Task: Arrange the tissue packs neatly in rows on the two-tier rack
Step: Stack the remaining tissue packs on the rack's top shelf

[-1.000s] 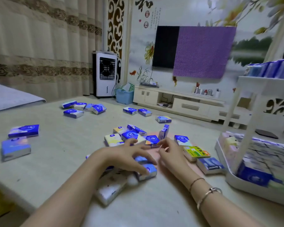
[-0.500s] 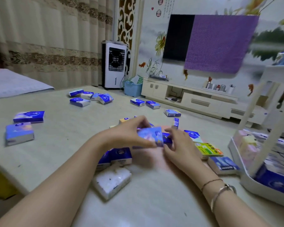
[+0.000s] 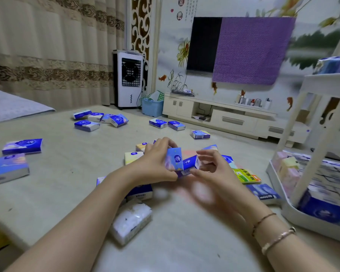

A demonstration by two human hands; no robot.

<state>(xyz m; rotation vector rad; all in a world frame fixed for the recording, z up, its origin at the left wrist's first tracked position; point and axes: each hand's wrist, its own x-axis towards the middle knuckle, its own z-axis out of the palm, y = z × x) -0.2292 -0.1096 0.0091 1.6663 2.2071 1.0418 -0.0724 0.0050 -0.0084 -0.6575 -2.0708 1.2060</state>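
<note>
I note two blue tissue packs (image 3: 182, 162) lifted above the table (image 3: 47, 193), roughly at its middle, pressed together side by side. My left hand (image 3: 155, 163) grips the left pack, fingers curled over its top and thumb beneath. My right hand (image 3: 214, 173) pinches the right pack's end between thumb and fingertips; its palm is blurred.

Outward from the held packs: a pale yellow pack (image 3: 133, 157) lies just beyond the left hand, a blue pack (image 3: 140, 194) sits under the left wrist, and a clear-wrapped white pack (image 3: 132, 222) lies nearer me. To the right of the held packs lie a yellow-green pack (image 3: 245, 175) and a blue pack with white lettering (image 3: 263, 193) — both between the hands and the white two-tier rack (image 3: 302, 134).

The rack stands at the table's right edge; its lower tier (image 3: 294, 216) holds rows of packs, and its post partly hides them. More blue packs lie scattered farther out — two at the far left (image 3: 10, 167), a cluster beyond (image 3: 100, 118).
</note>
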